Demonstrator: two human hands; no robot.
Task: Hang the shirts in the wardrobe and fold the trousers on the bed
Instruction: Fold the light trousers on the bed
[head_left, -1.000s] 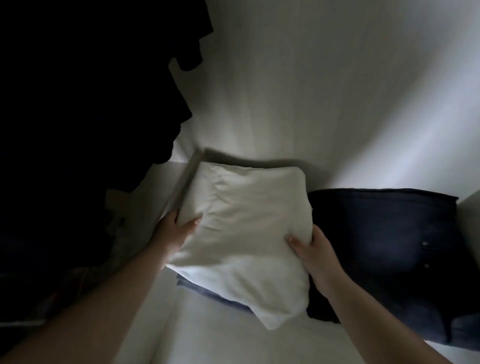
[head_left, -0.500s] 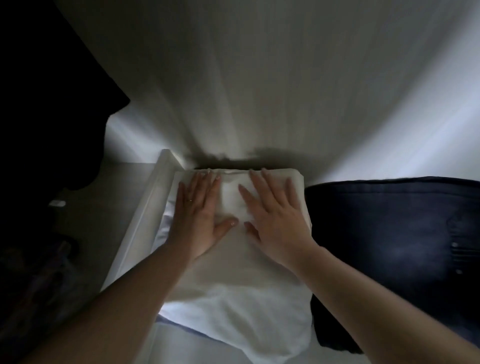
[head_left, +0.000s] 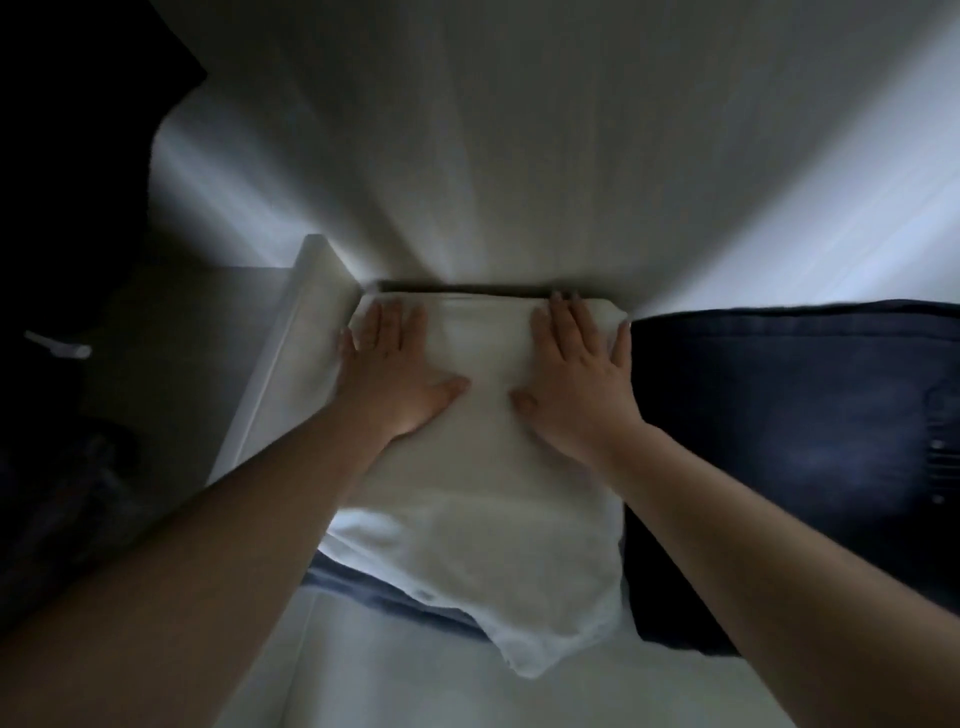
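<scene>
A folded white garment (head_left: 478, 545) lies on a white shelf (head_left: 363, 691), its far edge against the white back wall. It rests on a folded blue garment (head_left: 384, 597) that peeks out beneath its near edge. My left hand (head_left: 389, 379) presses flat on the white garment's far left part, fingers straight. My right hand (head_left: 576, 379) presses flat on its far right part, fingers spread. A folded dark denim garment (head_left: 789, 441) lies right beside the white one.
A white vertical panel (head_left: 291, 374) borders the shelf on the left. Beyond it, dark clothing (head_left: 67, 182) hangs in shadow, with a small white tag (head_left: 57, 345) visible. The back wall rises close behind the stack.
Both hands let go of the white garment's sides, laid it down, and now press flat on top. They have slid apart toward its far corners, pushing it against the back wall.
</scene>
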